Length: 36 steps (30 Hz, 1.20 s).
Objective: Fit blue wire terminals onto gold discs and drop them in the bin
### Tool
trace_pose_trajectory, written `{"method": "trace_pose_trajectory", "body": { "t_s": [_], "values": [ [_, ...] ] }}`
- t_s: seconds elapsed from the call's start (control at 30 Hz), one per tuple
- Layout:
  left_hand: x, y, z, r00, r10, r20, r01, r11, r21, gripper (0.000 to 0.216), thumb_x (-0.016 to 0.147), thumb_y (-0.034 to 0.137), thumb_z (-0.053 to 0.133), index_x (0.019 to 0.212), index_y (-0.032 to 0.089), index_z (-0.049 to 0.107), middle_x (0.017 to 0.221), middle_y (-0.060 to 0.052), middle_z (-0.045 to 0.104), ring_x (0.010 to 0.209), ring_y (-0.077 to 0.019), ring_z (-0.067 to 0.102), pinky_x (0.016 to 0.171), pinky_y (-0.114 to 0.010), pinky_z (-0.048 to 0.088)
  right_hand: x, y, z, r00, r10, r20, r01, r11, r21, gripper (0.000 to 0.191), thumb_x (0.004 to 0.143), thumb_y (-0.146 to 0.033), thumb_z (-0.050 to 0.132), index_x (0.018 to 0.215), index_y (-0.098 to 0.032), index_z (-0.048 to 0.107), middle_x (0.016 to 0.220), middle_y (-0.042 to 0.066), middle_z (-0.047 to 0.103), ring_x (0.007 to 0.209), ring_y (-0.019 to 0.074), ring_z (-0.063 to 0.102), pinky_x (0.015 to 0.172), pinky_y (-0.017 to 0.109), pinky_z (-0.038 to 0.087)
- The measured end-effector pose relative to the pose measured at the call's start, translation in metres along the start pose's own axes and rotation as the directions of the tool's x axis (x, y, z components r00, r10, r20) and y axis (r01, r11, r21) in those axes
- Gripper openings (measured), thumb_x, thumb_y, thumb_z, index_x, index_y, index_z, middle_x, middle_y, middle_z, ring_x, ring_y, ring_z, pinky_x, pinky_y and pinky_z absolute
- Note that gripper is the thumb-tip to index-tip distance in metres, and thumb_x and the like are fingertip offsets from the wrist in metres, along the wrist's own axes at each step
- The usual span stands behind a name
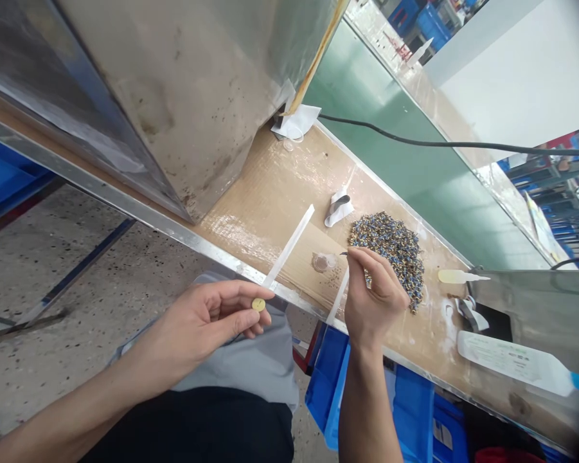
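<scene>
My left hand (222, 315), in front of the bench edge, pinches a small round yellow disc (259, 304) between thumb and fingers. Over the bench, my right hand (373, 292) is closed in a pinch. A tiny dark tip pokes out of its fingertips, too small to name. Just behind that hand lies a heap of small blue and gold metal parts (398, 247), partly covered by it. Left of the right fingertips sits a small clear round dish (323, 262), with tiny specks scattered beside it on the brown board (303, 257).
A large grimy metal box (173, 96) stands at the left. White tape strips (289, 247) cross the board. To the right lie a yellowish dropper bottle (457, 276) and a white bottle with a blue cap (515, 360). Blue bins (325, 392) hang below; a black cable (390, 134) runs behind.
</scene>
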State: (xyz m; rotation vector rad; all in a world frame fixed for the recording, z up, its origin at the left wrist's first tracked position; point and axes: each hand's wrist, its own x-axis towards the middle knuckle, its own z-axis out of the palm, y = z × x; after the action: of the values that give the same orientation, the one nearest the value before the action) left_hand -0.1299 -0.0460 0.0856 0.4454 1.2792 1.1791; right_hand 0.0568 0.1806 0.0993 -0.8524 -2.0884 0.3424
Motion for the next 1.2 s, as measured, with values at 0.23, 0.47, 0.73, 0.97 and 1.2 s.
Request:
{"method": "trace_pose_trajectory", "body": {
  "t_s": [0.23, 0.47, 0.73, 0.97, 1.2],
  "values": [
    [0.003, 0.006, 0.018, 0.999, 0.048, 0.024, -0.047, 0.998, -0.037, 0.031, 0.107, 0.046, 0.081, 0.134, 0.031, 0.081, 0.112, 0.0, 0.089, 0.101, -0.0177, 0.082, 0.095, -0.028, 0.067, -0.023, -0.046, -0.023, 0.983, 0.165, -0.079, -0.151, 0.975, 0.162, 0.014, 0.1, -0.018, 0.085, 0.107, -0.029, 0.088, 0.11, 0.004, 0.086, 0.104, 0.0252, 0.083, 0.097, 0.045, 0.068],
    [0.012, 0.005, 0.032, 0.992, 0.103, 0.066, -0.099, 0.993, -0.068, 0.025, 0.11, 0.034, 0.076, 0.134, 0.028, 0.082, 0.113, -0.001, 0.09, 0.106, -0.0186, 0.083, 0.097, -0.027, 0.067, -0.06, -0.069, -0.028, 0.983, 0.14, 0.119, -0.173, 0.924, 0.342, 0.026, 0.1, -0.007, 0.081, 0.112, -0.029, 0.087, 0.114, 0.003, 0.086, 0.104, 0.0209, 0.084, 0.093, 0.036, 0.07],
    [0.017, 0.014, 0.032, 0.989, 0.13, 0.064, -0.128, 0.991, -0.044, 0.02, 0.112, 0.036, 0.074, 0.128, 0.028, 0.081, 0.112, -0.001, 0.089, 0.101, -0.0183, 0.085, 0.094, -0.028, 0.069, -0.062, -0.057, -0.029, 0.947, 0.317, 0.058, -0.311, 0.851, 0.423, 0.016, 0.102, -0.015, 0.081, 0.108, -0.027, 0.088, 0.11, 0.003, 0.086, 0.101, 0.02, 0.082, 0.09, 0.034, 0.066],
    [0.019, 0.023, 0.026, 0.994, 0.113, 0.0, -0.113, 0.994, -0.009, 0.016, 0.106, 0.037, 0.082, 0.111, 0.023, 0.086, 0.109, -0.005, 0.09, 0.092, -0.0211, 0.087, 0.08, -0.027, 0.072, -0.063, -0.042, -0.027, 0.829, 0.544, 0.129, -0.483, 0.582, 0.654, 0.012, 0.097, -0.022, 0.088, 0.107, -0.028, 0.088, 0.113, 0.002, 0.085, 0.109, 0.0179, 0.08, 0.096, 0.031, 0.065],
    [0.022, 0.019, 0.022, 0.985, 0.171, -0.027, -0.17, 0.985, 0.007, 0.008, 0.106, 0.031, 0.08, 0.11, 0.026, 0.085, 0.092, -0.001, 0.085, 0.081, -0.0149, 0.081, 0.079, -0.022, 0.067, -0.056, -0.034, -0.029, 0.561, 0.693, 0.453, -0.599, -0.038, 0.8, 0.023, 0.087, -0.033, 0.1, 0.106, -0.033, 0.087, 0.107, -0.005, 0.082, 0.093, 0.0071, 0.076, 0.088, 0.017, 0.066]
  ]
}}
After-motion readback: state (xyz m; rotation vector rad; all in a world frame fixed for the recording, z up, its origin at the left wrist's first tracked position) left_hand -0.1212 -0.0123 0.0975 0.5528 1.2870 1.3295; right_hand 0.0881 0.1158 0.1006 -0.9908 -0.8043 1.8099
